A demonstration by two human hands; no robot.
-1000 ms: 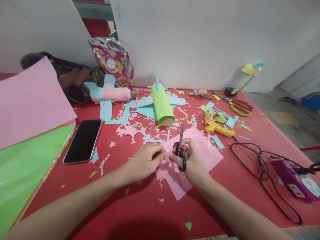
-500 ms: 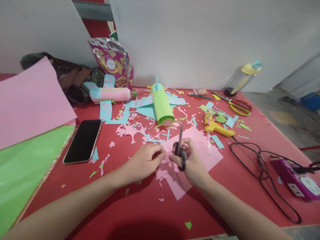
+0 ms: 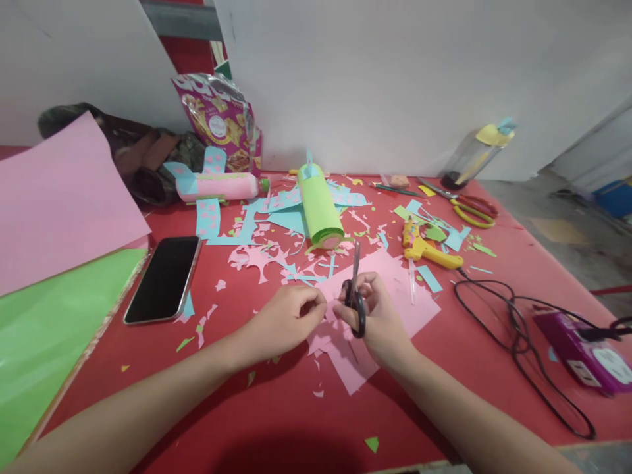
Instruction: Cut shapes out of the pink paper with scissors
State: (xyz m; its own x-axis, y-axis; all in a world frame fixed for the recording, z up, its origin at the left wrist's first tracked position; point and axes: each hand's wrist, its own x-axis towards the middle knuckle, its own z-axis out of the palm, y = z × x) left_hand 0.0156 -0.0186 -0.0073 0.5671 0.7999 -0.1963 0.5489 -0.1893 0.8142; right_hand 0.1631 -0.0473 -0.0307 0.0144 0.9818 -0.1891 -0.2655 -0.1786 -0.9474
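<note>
My right hand [image 3: 382,322] grips a pair of scissors [image 3: 359,311] by the black handles, the blades pointing up and away from me. To its left, my left hand [image 3: 284,319] is closed in a pinch; whatever may be between thumb and finger is too small to make out. Under both hands lies a sheet of pink paper [image 3: 409,296], with smaller cut pink pieces on it. Just beyond the blades rests a green paper-covered tube [image 3: 318,204] with blue spotted wings, shaped like an airplane.
A pink bottle plane [image 3: 222,186] lies back left, near a phone [image 3: 165,280] and large pink paper [image 3: 64,197]. On the right are a yellow glue gun [image 3: 427,250], its black cord, red-and-yellow scissors [image 3: 471,209] and a purple power box [image 3: 582,352]. Paper scraps litter the red table [image 3: 296,408].
The view has shifted very slightly. Both hands and the scissors stay almost exactly where they were.
</note>
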